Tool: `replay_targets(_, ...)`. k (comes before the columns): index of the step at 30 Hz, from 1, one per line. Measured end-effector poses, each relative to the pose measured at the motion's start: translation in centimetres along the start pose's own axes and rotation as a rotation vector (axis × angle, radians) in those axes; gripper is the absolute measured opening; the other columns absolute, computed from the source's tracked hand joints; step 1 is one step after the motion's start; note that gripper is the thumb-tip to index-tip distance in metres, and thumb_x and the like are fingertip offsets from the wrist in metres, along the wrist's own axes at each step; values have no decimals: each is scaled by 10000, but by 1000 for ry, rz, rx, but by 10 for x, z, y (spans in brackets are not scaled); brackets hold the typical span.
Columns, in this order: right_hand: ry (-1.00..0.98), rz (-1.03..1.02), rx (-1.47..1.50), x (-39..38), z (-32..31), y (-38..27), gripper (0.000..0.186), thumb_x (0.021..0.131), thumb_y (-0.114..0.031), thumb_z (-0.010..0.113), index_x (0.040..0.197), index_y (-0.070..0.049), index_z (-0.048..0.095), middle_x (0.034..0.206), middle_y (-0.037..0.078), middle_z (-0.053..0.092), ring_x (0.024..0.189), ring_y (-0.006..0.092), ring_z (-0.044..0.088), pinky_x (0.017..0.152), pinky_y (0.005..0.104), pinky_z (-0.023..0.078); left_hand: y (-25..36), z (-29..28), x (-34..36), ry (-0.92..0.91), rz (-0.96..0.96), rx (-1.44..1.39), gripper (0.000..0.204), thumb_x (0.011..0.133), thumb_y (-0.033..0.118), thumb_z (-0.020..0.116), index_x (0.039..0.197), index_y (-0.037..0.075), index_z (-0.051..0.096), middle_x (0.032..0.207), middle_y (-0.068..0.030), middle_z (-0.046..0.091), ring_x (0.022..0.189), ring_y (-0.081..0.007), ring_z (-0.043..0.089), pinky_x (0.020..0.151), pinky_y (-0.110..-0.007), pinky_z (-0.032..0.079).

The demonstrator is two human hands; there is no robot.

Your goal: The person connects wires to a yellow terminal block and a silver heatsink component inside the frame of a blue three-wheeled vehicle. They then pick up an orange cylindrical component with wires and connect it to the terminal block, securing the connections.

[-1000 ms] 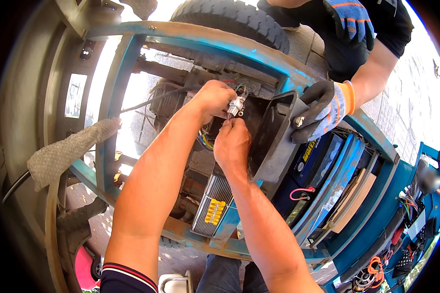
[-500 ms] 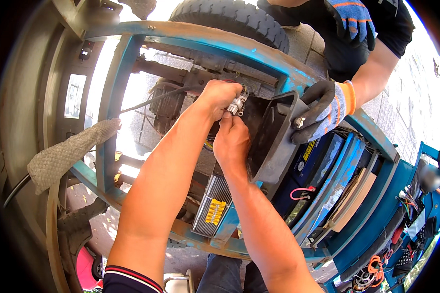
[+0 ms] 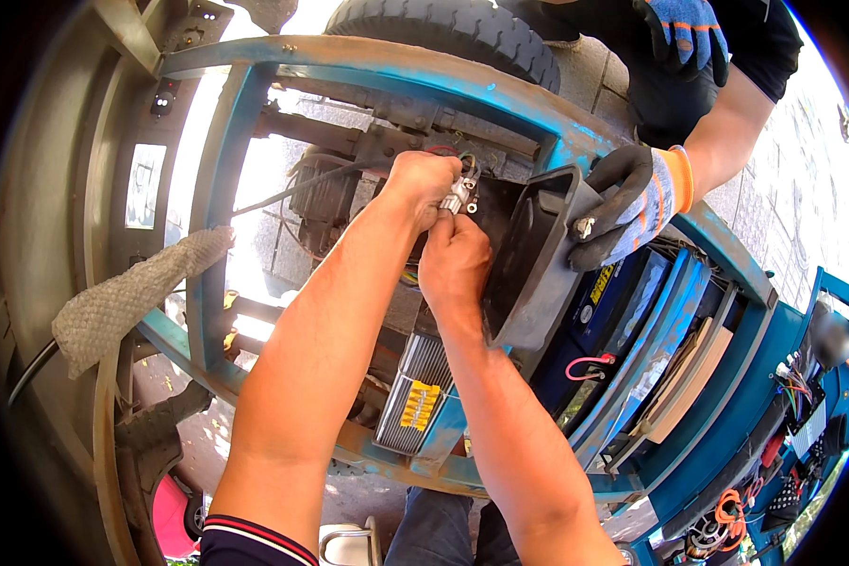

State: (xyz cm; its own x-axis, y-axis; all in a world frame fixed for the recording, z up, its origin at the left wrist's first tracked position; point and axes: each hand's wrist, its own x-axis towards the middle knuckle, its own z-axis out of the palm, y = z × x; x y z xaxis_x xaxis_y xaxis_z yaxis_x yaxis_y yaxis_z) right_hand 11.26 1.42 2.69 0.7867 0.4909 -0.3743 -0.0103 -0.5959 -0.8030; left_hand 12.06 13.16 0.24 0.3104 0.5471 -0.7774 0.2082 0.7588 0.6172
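My left hand (image 3: 423, 184) is closed on a small silver-white connector (image 3: 457, 196) with wires and a ring terminal, inside a rusty blue metal frame. Just below it, my right hand (image 3: 453, 259) has its fingers pinched at the connector's lower end; what exactly they grip is partly hidden. A black plastic housing (image 3: 528, 283) stands right beside my right hand, with a co-worker's gloved hand (image 3: 630, 203) on its upper rim. A finned metal box (image 3: 398, 396) with yellow terminals lies below, between my forearms.
The blue frame (image 3: 406, 71) surrounds the work, with a tire (image 3: 443, 33) beyond. A dark battery (image 3: 580, 340) with a red cable sits at right. A bubble-wrapped part (image 3: 123, 302) is at left. A wiring cluster (image 3: 792, 396) lies far right. The co-worker crouches at upper right.
My hands and the connector have shifted slightly up and to the right. The housing and the co-worker's gloved hand have moved slightly. Both my hands stay closed at the connector.
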Motion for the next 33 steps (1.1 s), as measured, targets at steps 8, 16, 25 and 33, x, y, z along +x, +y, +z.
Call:
replay_targets(8,-6,-4,-16,0,4,4,402,1032,-289,496,867,30,676,784,232,683,777,432,674,716,485,493,-5,-13,1,-130,-76,180,161,914,56,557,848,-63,643,764,-158,638,670,-269,652,614,-411,542)
replay_targets(16,7,12,72,1,5,6,406,1037,-296,484,915,25,700,849,223,715,835,411,696,761,463,509,-2,-14,-2,-280,-242,188,190,868,186,529,767,40,596,730,-108,619,631,-226,566,625,-363,483)
replay_targets(25,-16,109,12,1,2,-4,429,1016,-327,502,875,49,652,858,288,671,854,489,656,743,521,485,-11,-8,9,-237,-196,17,153,830,169,492,755,52,557,679,-116,596,564,-244,551,547,-400,476)
replay_targets(33,47,51,35,4,4,1,397,1000,-288,523,825,47,647,778,268,654,760,453,650,692,492,479,-21,-6,3,-168,-55,-65,181,897,162,501,746,65,525,677,-70,530,558,-203,506,523,-396,426)
